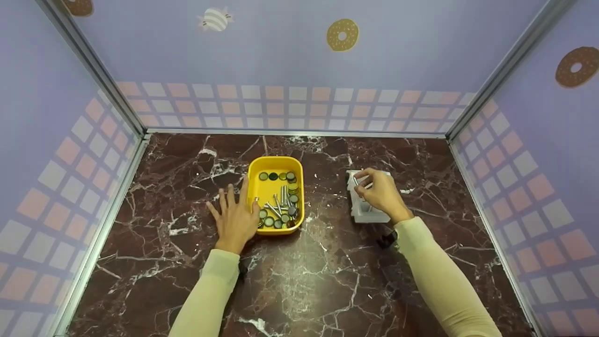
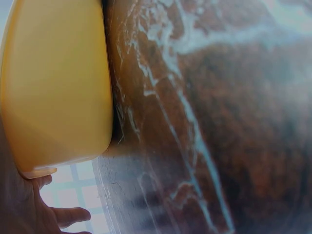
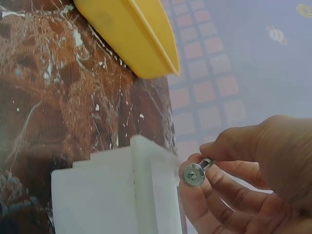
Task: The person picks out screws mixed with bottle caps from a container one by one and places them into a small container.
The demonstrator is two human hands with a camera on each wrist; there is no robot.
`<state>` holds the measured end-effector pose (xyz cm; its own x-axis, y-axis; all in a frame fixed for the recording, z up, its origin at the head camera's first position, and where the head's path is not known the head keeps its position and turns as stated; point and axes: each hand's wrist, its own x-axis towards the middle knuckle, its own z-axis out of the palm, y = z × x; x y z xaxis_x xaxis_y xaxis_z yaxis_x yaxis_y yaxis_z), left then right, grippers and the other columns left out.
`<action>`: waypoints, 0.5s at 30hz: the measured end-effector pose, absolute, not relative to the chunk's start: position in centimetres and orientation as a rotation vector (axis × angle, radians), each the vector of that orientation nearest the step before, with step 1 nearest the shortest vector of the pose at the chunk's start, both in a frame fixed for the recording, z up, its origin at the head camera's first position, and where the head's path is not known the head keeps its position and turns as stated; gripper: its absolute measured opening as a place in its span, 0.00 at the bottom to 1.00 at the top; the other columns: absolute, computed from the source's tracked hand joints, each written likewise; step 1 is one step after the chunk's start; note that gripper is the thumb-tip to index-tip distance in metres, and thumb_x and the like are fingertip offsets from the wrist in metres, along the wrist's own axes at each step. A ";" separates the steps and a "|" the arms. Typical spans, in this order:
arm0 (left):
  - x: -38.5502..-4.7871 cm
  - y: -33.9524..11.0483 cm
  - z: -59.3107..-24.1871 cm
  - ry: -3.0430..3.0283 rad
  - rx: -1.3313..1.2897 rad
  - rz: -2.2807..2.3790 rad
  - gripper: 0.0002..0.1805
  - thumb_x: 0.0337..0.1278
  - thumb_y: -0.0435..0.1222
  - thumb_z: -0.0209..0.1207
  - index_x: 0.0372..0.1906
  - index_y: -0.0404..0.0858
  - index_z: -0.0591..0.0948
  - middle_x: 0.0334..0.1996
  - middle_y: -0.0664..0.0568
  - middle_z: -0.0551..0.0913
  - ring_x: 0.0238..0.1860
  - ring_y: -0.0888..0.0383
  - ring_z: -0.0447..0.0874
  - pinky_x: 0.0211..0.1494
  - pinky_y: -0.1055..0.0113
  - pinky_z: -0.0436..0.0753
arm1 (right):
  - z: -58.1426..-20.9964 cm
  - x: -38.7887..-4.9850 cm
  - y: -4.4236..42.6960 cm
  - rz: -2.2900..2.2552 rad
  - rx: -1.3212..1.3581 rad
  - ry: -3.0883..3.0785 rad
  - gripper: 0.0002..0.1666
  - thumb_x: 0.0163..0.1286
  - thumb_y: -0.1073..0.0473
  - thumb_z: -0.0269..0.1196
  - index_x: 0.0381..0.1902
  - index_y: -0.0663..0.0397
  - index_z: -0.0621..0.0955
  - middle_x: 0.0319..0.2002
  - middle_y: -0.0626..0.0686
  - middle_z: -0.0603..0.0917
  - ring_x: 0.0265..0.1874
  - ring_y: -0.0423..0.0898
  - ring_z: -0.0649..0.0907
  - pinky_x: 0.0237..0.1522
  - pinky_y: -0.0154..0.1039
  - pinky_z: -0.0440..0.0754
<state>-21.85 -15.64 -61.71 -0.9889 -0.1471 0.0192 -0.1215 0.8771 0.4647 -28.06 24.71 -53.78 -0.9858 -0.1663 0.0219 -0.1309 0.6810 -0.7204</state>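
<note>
A yellow tray (image 1: 267,187) stands on the marbled table. Inside lie several silver bolts (image 1: 284,194) and many round bottle caps (image 1: 269,221), mostly toward its near and right parts. My left hand (image 1: 233,223) rests at the tray's left side, fingers spread and thumb over the rim. To the right is a translucent white plastic box (image 1: 369,217). Above it, my right hand (image 1: 381,193) pinches a silver bolt (image 3: 194,174) between thumb and fingers. In the right wrist view the bolt's round head faces the camera. The hand hides part of the box.
Dark red marbled tabletop (image 1: 323,262) surrounds both containers. Lilac panels with a tile print (image 1: 299,107) wall in the back and both sides, joined by metal corner rails (image 1: 96,65).
</note>
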 end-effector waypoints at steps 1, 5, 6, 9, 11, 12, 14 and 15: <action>-21.9 -15.7 -61.7 -2.993 0.214 -0.733 0.42 0.92 0.54 0.47 0.99 0.60 0.49 0.96 0.31 0.54 0.97 0.25 0.43 0.93 0.14 0.34 | -53.8 -28.1 24.8 -1.206 -0.241 2.840 0.21 0.75 0.68 0.71 0.64 0.61 0.90 0.43 0.63 0.98 0.26 0.39 0.91 0.26 0.29 0.83; -21.9 -15.7 -61.8 -2.998 0.216 -0.721 0.42 0.92 0.54 0.47 0.99 0.60 0.48 0.96 0.32 0.55 0.97 0.25 0.44 0.93 0.14 0.34 | -53.8 -28.2 25.3 -1.193 -0.212 2.849 0.23 0.73 0.69 0.69 0.65 0.60 0.90 0.42 0.63 0.98 0.23 0.35 0.88 0.26 0.28 0.82; -21.9 -15.7 -61.8 -2.998 0.216 -0.724 0.42 0.91 0.54 0.47 0.99 0.60 0.49 0.96 0.32 0.55 0.97 0.25 0.44 0.93 0.14 0.34 | -53.9 -28.2 25.4 -1.189 -0.208 2.852 0.23 0.73 0.70 0.68 0.64 0.60 0.90 0.42 0.63 0.98 0.23 0.35 0.87 0.26 0.28 0.82; -22.0 -15.7 -61.8 -2.998 0.214 -0.724 0.42 0.91 0.55 0.46 0.99 0.60 0.49 0.96 0.32 0.55 0.97 0.24 0.44 0.93 0.14 0.34 | -54.1 -28.3 25.7 -1.182 -0.194 2.861 0.24 0.71 0.70 0.67 0.64 0.60 0.91 0.40 0.62 0.97 0.22 0.34 0.87 0.26 0.28 0.82; -22.0 -15.7 -61.8 -2.996 0.212 -0.725 0.42 0.91 0.55 0.46 0.99 0.61 0.49 0.96 0.32 0.55 0.97 0.24 0.44 0.93 0.15 0.34 | -54.3 -28.3 25.9 -1.174 -0.192 2.865 0.24 0.70 0.70 0.66 0.63 0.61 0.91 0.40 0.62 0.97 0.23 0.34 0.87 0.26 0.28 0.82; -22.0 -15.7 -61.8 -2.994 0.212 -0.727 0.42 0.91 0.55 0.46 0.99 0.60 0.49 0.96 0.31 0.55 0.97 0.24 0.44 0.93 0.15 0.33 | -54.4 -28.3 25.9 -1.167 -0.191 2.868 0.25 0.69 0.70 0.66 0.63 0.61 0.91 0.40 0.62 0.97 0.22 0.34 0.87 0.26 0.28 0.81; -22.0 -15.7 -61.9 -2.987 0.211 -0.728 0.42 0.91 0.55 0.47 0.99 0.60 0.50 0.96 0.31 0.56 0.97 0.24 0.44 0.93 0.14 0.34 | -54.5 -28.3 26.1 -1.152 -0.191 2.869 0.25 0.69 0.70 0.67 0.63 0.62 0.91 0.39 0.62 0.98 0.22 0.34 0.85 0.27 0.28 0.81; -22.0 -15.7 -61.9 -2.984 0.211 -0.729 0.42 0.91 0.55 0.47 0.99 0.60 0.50 0.95 0.31 0.56 0.97 0.24 0.44 0.93 0.14 0.34 | -54.6 -28.3 26.2 -1.143 -0.195 2.867 0.25 0.69 0.70 0.67 0.63 0.62 0.91 0.40 0.62 0.98 0.22 0.34 0.85 0.27 0.28 0.80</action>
<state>-21.98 -15.66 -61.90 -0.9887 -0.1476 0.0279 -0.1181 0.8785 0.4629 -28.31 26.16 -54.60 -0.9908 -0.1351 0.0008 -0.0986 0.7190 -0.6880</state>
